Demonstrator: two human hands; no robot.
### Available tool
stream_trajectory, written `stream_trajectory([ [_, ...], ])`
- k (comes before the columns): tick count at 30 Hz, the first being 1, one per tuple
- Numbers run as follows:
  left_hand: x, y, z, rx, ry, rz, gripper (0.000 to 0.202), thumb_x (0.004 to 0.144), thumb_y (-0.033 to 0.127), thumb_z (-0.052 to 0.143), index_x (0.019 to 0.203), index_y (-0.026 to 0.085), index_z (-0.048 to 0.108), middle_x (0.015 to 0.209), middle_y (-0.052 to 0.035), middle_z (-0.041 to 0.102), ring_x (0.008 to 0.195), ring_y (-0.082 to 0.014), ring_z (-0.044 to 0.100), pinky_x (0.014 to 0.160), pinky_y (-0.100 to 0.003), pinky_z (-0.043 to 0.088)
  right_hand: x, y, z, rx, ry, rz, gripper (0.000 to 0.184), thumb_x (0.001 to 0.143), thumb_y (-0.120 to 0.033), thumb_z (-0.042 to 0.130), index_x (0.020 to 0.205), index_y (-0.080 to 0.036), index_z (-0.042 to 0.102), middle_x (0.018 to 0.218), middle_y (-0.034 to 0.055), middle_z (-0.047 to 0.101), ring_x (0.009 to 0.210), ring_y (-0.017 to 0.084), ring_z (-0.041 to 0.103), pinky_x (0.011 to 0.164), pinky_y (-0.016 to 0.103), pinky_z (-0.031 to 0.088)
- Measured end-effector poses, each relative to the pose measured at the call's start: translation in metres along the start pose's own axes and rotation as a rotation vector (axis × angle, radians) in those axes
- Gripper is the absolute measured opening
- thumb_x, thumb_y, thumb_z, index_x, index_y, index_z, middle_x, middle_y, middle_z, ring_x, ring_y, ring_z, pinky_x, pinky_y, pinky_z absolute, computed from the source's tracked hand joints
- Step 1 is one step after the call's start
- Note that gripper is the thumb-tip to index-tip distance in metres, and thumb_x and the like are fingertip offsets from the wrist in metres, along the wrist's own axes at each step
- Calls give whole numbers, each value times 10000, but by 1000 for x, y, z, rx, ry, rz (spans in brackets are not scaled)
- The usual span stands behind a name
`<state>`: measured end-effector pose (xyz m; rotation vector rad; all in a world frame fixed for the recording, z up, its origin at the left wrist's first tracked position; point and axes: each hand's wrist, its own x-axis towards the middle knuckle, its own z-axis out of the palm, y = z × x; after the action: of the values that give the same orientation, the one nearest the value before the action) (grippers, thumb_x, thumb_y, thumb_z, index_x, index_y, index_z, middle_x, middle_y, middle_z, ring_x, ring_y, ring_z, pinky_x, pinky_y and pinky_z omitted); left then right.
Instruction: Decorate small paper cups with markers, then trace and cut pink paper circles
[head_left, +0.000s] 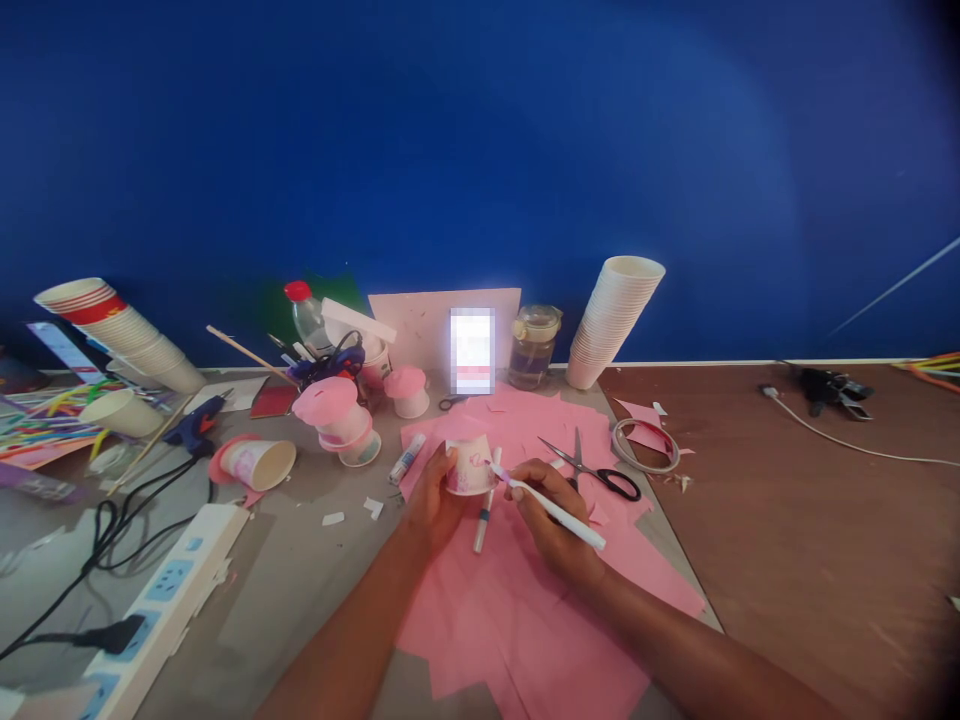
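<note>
My left hand is closed around a small white paper cup that stands upside down over the pink paper sheet. The cup has pink marks on its side. In my right hand a white pen is gripped, and its tip touches the cup's side. A second white pen lies on the pink paper just below the cup. Black-handled scissors rest on the paper to the right of my right hand.
A tilted stack of white cups, a glass jar and a lit phone stand at the back. Pink-topped cups, a glue gun, a power strip with cables and another cup stack fill the left.
</note>
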<state>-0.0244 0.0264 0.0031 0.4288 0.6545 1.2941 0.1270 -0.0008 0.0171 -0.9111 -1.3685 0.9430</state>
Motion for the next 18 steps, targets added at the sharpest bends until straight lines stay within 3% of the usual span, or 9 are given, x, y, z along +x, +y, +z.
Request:
stream_trajectory([
  [7, 0, 0, -1, 20, 10, 17, 203, 765, 321, 639, 865, 145, 650, 860, -61, 671, 845, -211, 630, 791, -345, 498, -1, 4, -1, 41, 11, -11, 58, 847, -215, 535, 858, -225, 591, 726, 5, 563, 620, 138, 542, 545, 247, 446],
  [13, 0, 0, 0, 71, -11, 17, 225, 759, 351, 638, 881, 162, 642, 839, -57, 664, 895, -226, 623, 859, -363, 467, -3, 2, -1, 7, -110, -222, 127, 858, -164, 520, 935, -240, 586, 826, 34, 601, 899, 205, 624, 770, 339, 498],
  [18, 0, -1, 0, 121, -9, 41, 200, 761, 364, 628, 855, 188, 642, 904, -72, 674, 907, -243, 620, 844, -374, 475, -3, 3, -1, -9, -104, -241, 163, 856, -133, 513, 953, -245, 581, 847, 31, 605, 906, 198, 630, 773, 329, 499],
])
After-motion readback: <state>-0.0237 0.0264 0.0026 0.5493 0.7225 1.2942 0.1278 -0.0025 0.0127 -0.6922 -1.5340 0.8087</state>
